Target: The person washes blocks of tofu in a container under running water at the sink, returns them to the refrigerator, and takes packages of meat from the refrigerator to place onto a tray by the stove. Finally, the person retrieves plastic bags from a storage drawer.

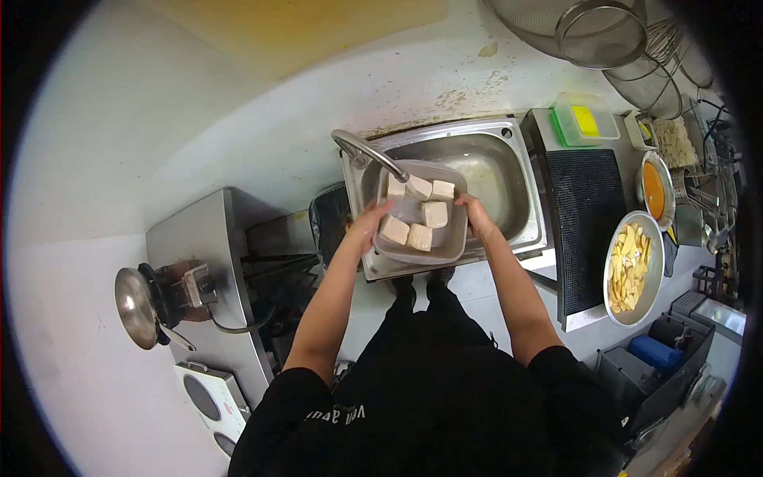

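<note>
Both my hands grip a pale plastic tub (445, 253) by its opposite sides, holding it over the left part of a steel sink (509, 191). My left hand (366, 223) is closed on the left wall, and my right hand (475, 216) is closed on the right rim. Several off-white blocks that look like tofu (434, 215) lie in the tub, apparently in some liquid. A curved metal faucet (369, 148) reaches over the tub's back edge; whether water runs from it I cannot tell.
Right of the sink, a black ribbed mat (588, 215) covers the counter. A bowl of cut yellow pieces (629, 266) and a lidded plastic box (586, 121) stand there. Strainers (602, 36) hang above. At left are a pan (136, 308) and a white cooktop (208, 397).
</note>
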The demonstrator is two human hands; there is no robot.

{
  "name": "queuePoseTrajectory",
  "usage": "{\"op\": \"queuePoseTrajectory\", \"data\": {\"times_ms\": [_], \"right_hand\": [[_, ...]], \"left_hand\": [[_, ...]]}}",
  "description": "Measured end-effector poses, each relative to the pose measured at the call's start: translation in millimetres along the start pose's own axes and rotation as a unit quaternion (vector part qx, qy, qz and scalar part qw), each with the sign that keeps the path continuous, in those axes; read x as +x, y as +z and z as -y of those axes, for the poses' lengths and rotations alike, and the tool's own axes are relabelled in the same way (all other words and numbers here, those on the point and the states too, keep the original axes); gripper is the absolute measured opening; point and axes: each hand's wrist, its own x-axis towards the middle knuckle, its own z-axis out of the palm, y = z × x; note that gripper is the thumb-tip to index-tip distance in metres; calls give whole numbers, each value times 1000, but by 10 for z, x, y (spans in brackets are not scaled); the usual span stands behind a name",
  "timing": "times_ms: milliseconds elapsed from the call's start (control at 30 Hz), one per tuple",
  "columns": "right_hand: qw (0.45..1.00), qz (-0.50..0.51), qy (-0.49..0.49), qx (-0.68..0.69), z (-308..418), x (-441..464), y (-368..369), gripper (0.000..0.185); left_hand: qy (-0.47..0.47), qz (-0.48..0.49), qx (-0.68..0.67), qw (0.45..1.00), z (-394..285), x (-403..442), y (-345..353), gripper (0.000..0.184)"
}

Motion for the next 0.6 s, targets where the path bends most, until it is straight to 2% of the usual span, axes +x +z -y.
{"op": "queuePoseTrajectory", "data": {"times_ms": [33, 100, 133, 167, 200, 233, 300, 333, 400, 433, 467, 500, 567, 600], "right_hand": [[1000, 3, 2, -2, 31, 0, 30, 46], [983, -43, -43, -176, 94, 7, 121, 49], [983, -43, -43, -176, 79, 62, 150, 49], [924, -121, -148, -332, 66, 120, 177, 47], [823, -195, -245, -474, 43, 158, 192, 46], [823, -195, -243, -476, 157, 51, 292, 46], [782, -217, -396, -430, 393, -115, 545, 29], [781, -215, -397, -432, 402, -86, 661, 29], [751, -198, -461, -430, 445, -28, 876, 22], [750, -198, -462, -430, 492, -49, 992, 22], [866, -148, -345, -329, 542, -76, 1094, 18], [948, -92, -214, -216, 584, -91, 1142, 16], [965, -59, -178, -184, 511, 157, 1129, 17], [957, -28, -164, -237, 531, 208, 1167, 15]], "left_hand": [[1, -3, -2, 1000, -11, -199, 108, 67], [32, -83, 16, 996, -46, -554, 323, 68], [48, -60, -11, 997, 74, -478, 203, 63], [48, -60, -11, 997, 202, -415, 89, 63], [66, -64, -26, 995, 273, -433, 51, 62], [85, -69, -43, 993, 317, -479, 42, 60], [80, -91, -69, 990, 338, -589, 59, 58], [75, -112, -90, 987, 344, -649, 63, 57], [85, -125, -93, 984, 390, -764, 42, 56], [94, -139, -93, 981, 417, -825, 17, 56], [95, -139, -94, 981, 463, -863, -48, 56], [96, -121, -117, 981, 536, -875, -153, 56], [97, -105, -141, 980, 684, -870, -345, 57], [82, -107, -155, 979, 692, -889, -387, 56]]}}
